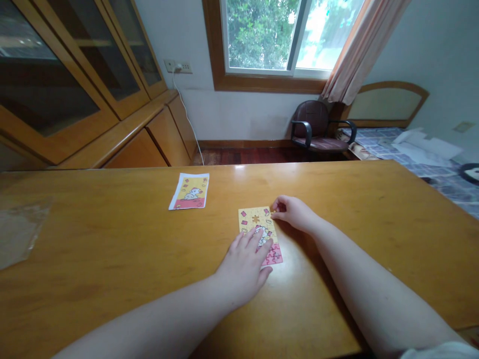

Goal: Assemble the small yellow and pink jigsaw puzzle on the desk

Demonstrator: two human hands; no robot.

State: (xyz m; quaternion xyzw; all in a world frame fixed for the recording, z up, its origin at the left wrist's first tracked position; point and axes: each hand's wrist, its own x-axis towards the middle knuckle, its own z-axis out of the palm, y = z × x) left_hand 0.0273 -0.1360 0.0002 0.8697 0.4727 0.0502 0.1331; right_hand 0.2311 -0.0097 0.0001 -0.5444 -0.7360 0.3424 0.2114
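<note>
A small yellow and pink jigsaw puzzle [258,224] lies on the wooden table [112,239], with one gap near its top middle. My left hand [243,267] rests flat on its lower left part, fingers stretched over the picture. My right hand [292,212] sits at the puzzle's upper right corner with its fingers pinched together; what they hold is too small to make out. A printed reference card [189,191] with the same picture lies farther back to the left.
A clear plastic bag [18,229] lies at the table's left edge. Beyond the table stand a wooden cabinet with glass doors [75,85], a dark armchair [318,129] under the window, and a bed [422,154] at the right.
</note>
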